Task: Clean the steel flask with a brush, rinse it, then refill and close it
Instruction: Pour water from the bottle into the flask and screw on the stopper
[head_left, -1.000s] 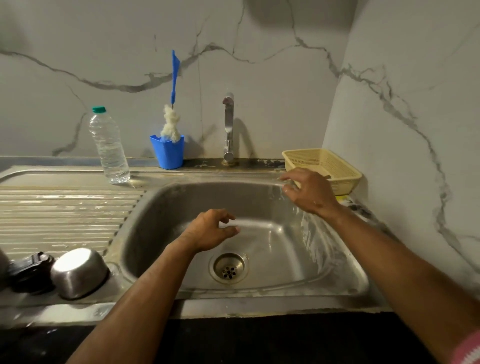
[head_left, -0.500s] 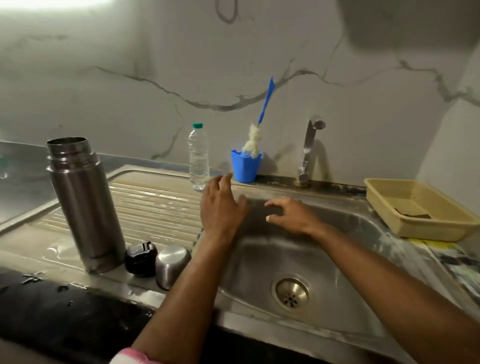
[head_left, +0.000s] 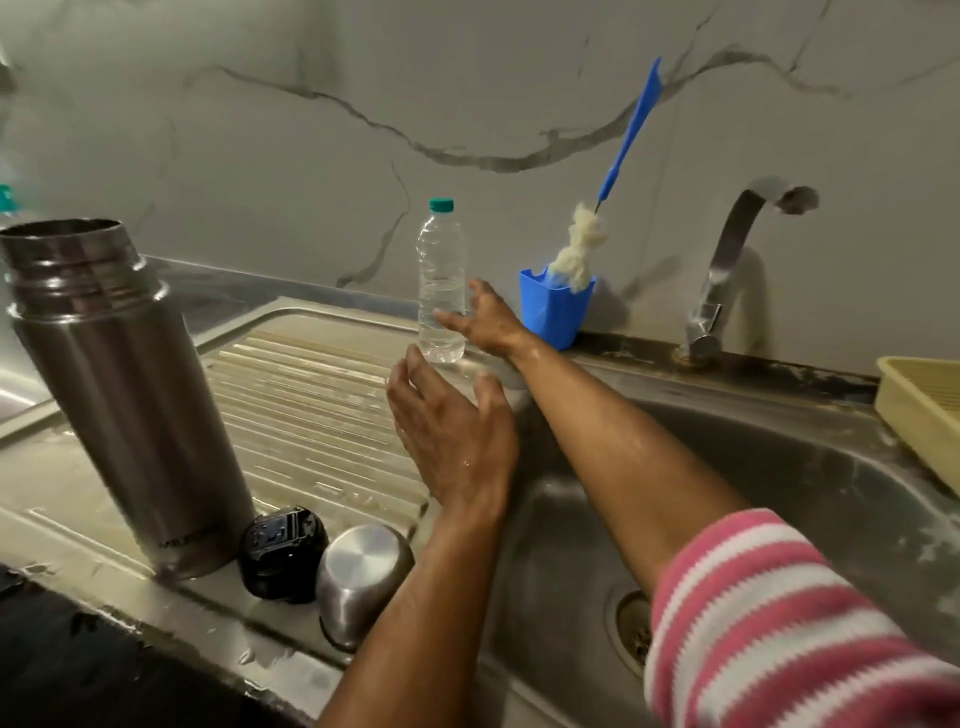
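Two hands are spread open, holding nothing: right hand (head_left: 485, 322) just beside the water bottle (head_left: 441, 283), left hand (head_left: 452, 431) near it. The steel flask (head_left: 122, 395) stands far left of it.

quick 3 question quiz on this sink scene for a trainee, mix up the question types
1. True or false: the steel flask stands upright with its mouth open.
2. Which thing is the right hand closest to? A) tap B) plastic water bottle C) yellow basket
3. Fill in: the brush stands in a blue ____.

Key:
1. True; its black stopper and steel cap lie beside it on the drainboard.
2. B; the fingers reach beside the bottle, and neither hand, including the left hand, holds anything.
3. cup
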